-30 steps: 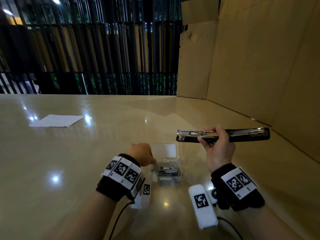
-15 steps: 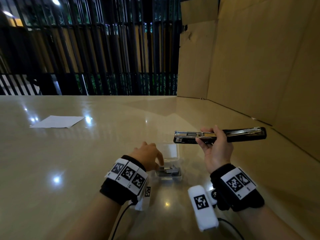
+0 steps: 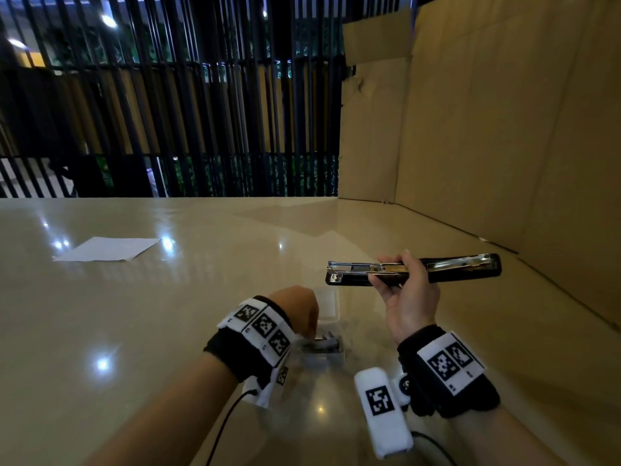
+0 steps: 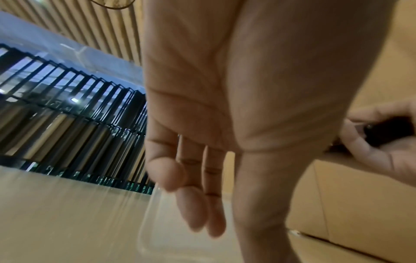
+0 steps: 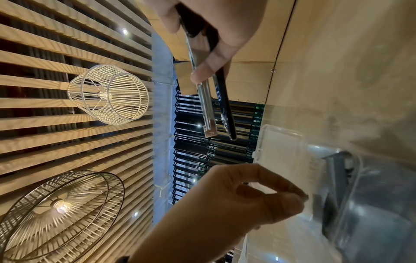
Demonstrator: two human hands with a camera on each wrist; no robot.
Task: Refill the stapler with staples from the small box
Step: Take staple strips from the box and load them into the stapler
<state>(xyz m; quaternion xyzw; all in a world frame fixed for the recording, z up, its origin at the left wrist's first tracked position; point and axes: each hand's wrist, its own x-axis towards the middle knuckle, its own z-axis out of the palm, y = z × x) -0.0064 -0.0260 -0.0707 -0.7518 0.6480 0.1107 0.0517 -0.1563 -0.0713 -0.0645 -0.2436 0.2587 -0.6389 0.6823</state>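
2 steps appear done: the stapler (image 3: 413, 270), black with a bright metal rail, is swung open in the grasping right hand (image 3: 408, 297) above the counter (image 3: 134, 331), and the small clear plastic box (image 3: 327, 334) lies unlidded. We judge loading outstanding. The left hand (image 3: 297, 307) reaches over the grey staples (image 3: 321, 344), fingertips together; whether it pinches any we cannot tell.

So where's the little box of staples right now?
In the head view the small clear box sits open on the table, low and centre, at the left hand, below the stapler the right hand holds.
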